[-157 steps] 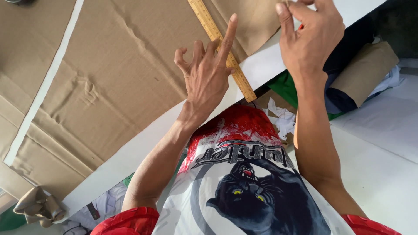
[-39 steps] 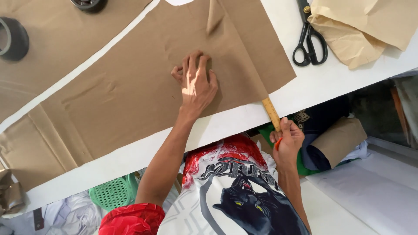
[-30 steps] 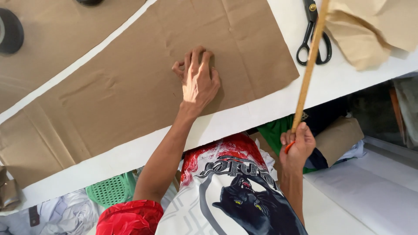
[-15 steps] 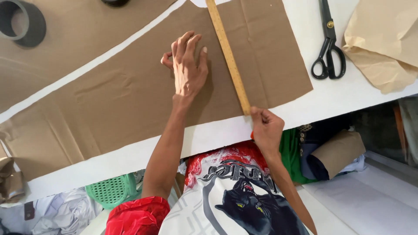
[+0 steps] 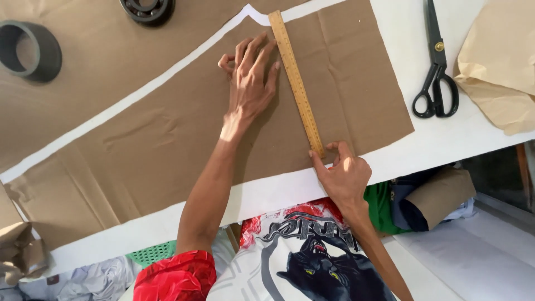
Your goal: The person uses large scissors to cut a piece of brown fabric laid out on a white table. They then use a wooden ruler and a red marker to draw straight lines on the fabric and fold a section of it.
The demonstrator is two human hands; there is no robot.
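Head view: a long yellow wooden ruler (image 5: 296,83) lies diagonally on the brown paper sheet (image 5: 167,139) on the white surface (image 5: 423,150). Right hand (image 5: 343,175) pinches its near end; left hand (image 5: 252,81) presses flat, fingers spread, just beside it. Black scissors (image 5: 436,67) lie well apart.
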